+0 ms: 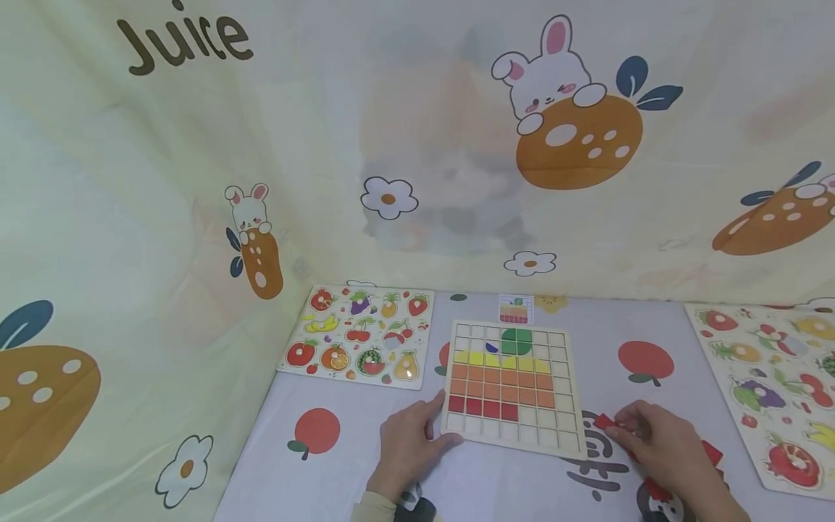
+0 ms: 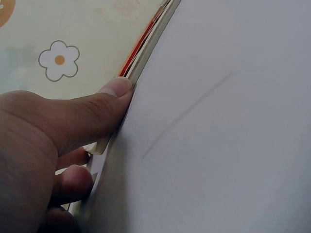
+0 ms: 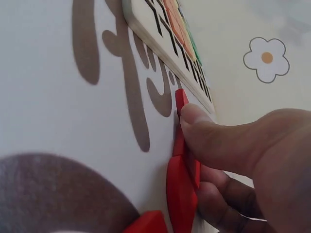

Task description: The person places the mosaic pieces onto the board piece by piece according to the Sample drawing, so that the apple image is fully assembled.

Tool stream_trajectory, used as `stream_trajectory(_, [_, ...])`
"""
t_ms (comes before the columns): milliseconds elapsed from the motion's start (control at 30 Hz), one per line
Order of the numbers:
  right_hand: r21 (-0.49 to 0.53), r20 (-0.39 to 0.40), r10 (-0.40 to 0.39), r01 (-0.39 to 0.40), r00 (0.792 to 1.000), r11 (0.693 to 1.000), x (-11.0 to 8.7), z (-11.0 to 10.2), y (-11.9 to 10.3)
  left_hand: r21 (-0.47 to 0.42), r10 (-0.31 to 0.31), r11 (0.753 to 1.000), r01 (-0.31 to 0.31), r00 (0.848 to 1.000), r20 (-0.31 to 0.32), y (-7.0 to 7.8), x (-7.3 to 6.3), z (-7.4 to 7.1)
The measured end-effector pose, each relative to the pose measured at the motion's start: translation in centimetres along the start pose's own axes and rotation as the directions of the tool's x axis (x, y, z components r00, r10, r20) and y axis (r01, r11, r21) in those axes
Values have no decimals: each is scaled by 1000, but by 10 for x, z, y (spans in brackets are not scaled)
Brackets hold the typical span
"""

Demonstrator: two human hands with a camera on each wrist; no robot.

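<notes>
A wooden grid board [image 1: 546,417] lies in the middle of the table, with green, blue, yellow, orange and red tiles forming a picture. Its bottom row of red tiles [image 1: 483,409] runs from the left edge partway across. At the board's lower left corner, my left hand [image 1: 411,442] grips the edge between thumb and fingers. To the right of the board, my right hand [image 1: 672,446] pinches a small red tile [image 3: 181,99] between thumb and fingertips, just above the table. Several loose red pieces [image 3: 181,194] lie under and beside that hand, partly hidden by it.
Behind the board stands a small picture card [image 1: 516,310] with a similar pattern. A fruit puzzle board [image 1: 357,337] lies at the back left, another fruit puzzle board [image 1: 770,399] at the right. A printed cloth [image 1: 450,181] hangs behind and to the left.
</notes>
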State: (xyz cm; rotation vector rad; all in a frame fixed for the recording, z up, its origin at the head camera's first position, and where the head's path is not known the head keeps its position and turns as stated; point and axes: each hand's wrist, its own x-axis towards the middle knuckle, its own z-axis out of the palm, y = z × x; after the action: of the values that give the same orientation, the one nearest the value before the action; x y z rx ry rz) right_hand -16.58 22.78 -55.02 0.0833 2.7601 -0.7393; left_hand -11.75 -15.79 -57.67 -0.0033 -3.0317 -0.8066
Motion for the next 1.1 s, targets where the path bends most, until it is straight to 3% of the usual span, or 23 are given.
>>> stream_trajectory(433, [44,-25,32,-31,999,999,-7,7,-3,0,-4,1000,4,1000,8,-1,1,-1])
stream_trajectory(633, [23,-23,-4,5,1000,1000,-11,4,2,-2,-4,1000,4,1000,15,-1,1,-1])
stream_trajectory(900, [-20,11,18,-18,1000,1000,-12,2,-1,-1,20,1000,-20,1000,9,-1,0,-2])
stream_trajectory(1100, [-37,12,-30,30,999,999,-14,2,5,-12,24,1000,-24,1000,7,-1,-1,-2])
